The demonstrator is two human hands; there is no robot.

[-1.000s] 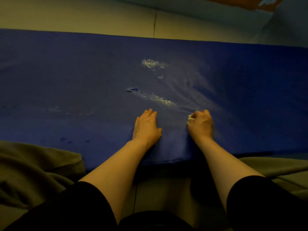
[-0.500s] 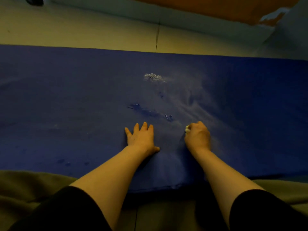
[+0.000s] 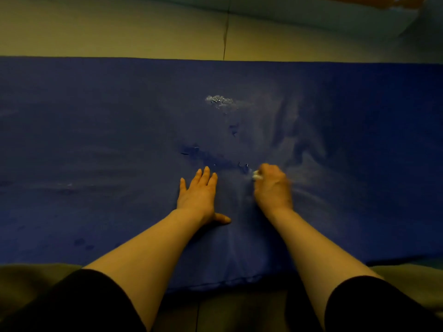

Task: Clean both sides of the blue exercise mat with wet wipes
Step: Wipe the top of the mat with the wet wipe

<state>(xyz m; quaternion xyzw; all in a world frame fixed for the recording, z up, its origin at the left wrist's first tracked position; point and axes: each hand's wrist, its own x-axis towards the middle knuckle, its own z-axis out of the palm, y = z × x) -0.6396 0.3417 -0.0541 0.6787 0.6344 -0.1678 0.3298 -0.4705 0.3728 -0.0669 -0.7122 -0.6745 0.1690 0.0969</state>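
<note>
The left hand (image 3: pixel 197 196) lies flat on the blue mat (image 3: pixel 96 144), palm down, its fingers straight and close together pointing away from the person and its thumb stretched out to the right; its grip is apart and holds nothing, only pressing on the mat. The right hand (image 3: pixel 272 186) is just beside it to the right, fingers curled into a tight grip around a small white wipe (image 3: pixel 257 175), of which only a crumpled bit shows at the thumb side of the fist; the fist bears down on the mat, and its right edge is slightly blurred. The mat lies flat on the floor (image 3: pixel 119 32), its long axis running left to right across the whole view and past both side edges, with its far edge straight along the pale floor and its near edge just in front of the person's black sleeves (image 3: pixel 96 303). A whitish scuffed patch (image 3: pixel 219 101) sits on the mat well beyond the hands, and darker wet-looking marks (image 3: pixel 203 156) lie just ahead of the fingers. Pale streaks (image 3: pixel 294 130) fan out over the mat beyond and to the right of the right hand. A greyish cloth (image 3: pixel 36 279) lies at the near left by the mat's edge.
</note>
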